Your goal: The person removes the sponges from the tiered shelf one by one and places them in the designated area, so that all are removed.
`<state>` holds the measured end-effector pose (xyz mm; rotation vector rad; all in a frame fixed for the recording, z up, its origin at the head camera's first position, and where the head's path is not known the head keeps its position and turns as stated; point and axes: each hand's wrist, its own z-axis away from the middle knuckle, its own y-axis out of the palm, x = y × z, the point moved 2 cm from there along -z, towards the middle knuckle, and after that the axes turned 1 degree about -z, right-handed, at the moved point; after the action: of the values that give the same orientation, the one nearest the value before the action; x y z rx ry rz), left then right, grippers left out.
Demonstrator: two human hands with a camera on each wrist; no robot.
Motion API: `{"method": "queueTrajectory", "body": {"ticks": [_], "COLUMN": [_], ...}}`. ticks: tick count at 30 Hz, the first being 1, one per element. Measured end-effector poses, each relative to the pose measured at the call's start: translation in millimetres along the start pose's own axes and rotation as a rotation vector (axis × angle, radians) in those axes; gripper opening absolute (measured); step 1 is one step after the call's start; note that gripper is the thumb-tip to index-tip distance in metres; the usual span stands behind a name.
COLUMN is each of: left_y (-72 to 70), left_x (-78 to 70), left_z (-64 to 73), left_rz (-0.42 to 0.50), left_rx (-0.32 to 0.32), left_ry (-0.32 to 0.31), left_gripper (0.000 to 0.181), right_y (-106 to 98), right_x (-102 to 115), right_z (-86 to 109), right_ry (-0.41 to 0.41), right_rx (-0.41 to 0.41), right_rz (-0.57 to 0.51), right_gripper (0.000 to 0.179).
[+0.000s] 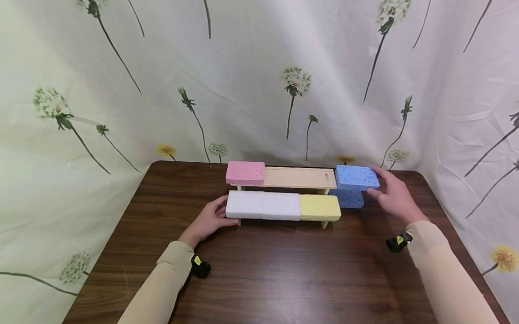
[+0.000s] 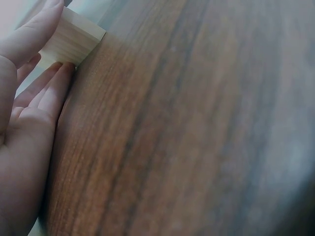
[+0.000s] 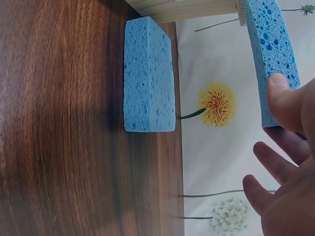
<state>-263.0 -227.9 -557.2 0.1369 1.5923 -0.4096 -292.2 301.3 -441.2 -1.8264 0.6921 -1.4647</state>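
Note:
At the back shelf's right end, my right hand pinches a blue sponge. In the right wrist view the thumb presses that sponge's face, and other fingers spread below it. A second blue sponge stands on edge on the table underneath. My left hand holds the left end of the front wooden shelf, thumb in front. The left wrist view shows pale wood between thumb and fingers. Two white sponges and a yellow sponge lie in a row on this front shelf.
Behind it stands the back wooden shelf, with a pink sponge on its left end. Both shelves stand near the far edge of the dark wooden table. A flower-print curtain hangs close behind and along the sides.

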Motion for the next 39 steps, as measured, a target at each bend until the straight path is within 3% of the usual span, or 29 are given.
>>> {"method": "queueTrajectory", "body": {"ticks": [15,27,39], "left_y": [-0.9,-0.9,-0.8], "left_x": [1.8,0.1,3.2], "left_z": [-1.3,-1.2,-1.2], "left_rz": [-0.003,-0.003,-0.004], "left_rx": [-0.004,-0.010,-0.001], "left_ry": [0.011,0.012,-0.004], "left_gripper": [0.083,0.082,0.084], "right_y": [-1.7,-4.9,-4.7], "right_x": [-24.0,-51.4,-72.3], "right_z": [4.7,13.7,24.0], "right_ry": [0.096,0.122,0.114], "right_rx": [0.023,-0.007,-0.035], "right_rz": [-0.041,-0.046,0.032], "right_gripper": [0.067,0.066,0.063]}}
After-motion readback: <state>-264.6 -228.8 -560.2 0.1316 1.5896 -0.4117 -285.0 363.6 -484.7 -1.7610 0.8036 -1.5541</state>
